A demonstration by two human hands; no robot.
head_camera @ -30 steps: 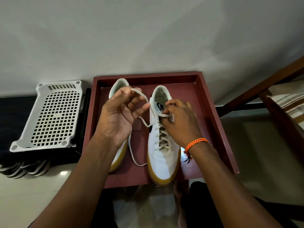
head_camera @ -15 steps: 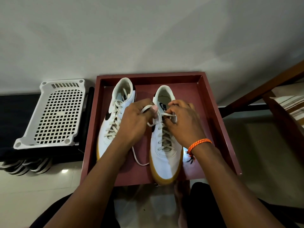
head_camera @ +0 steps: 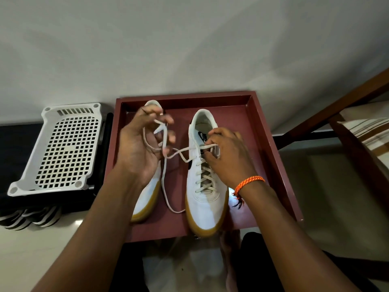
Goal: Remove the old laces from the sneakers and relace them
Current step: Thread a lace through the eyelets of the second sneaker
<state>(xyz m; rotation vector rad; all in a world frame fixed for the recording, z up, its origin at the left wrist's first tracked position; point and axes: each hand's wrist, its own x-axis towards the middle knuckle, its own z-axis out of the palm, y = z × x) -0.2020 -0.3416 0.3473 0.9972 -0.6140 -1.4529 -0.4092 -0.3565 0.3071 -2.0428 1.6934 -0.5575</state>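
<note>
Lifted back off the sneakers, left hand [head_camera: 139,148] is gripping the flat white lace [head_camera: 179,153]; right hand [head_camera: 228,154] is pinching it at the right white gum-soled sneaker [head_camera: 207,199]

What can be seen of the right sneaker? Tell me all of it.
The right sneaker is white, seemingly leather, with a tan gum sole and a dark logo on its insole. It lies flat in the red tray, toe toward the person. Its lace crisscrosses most eyelets; the right hand pinches it at the top, the left hand holds the loose end.
</note>
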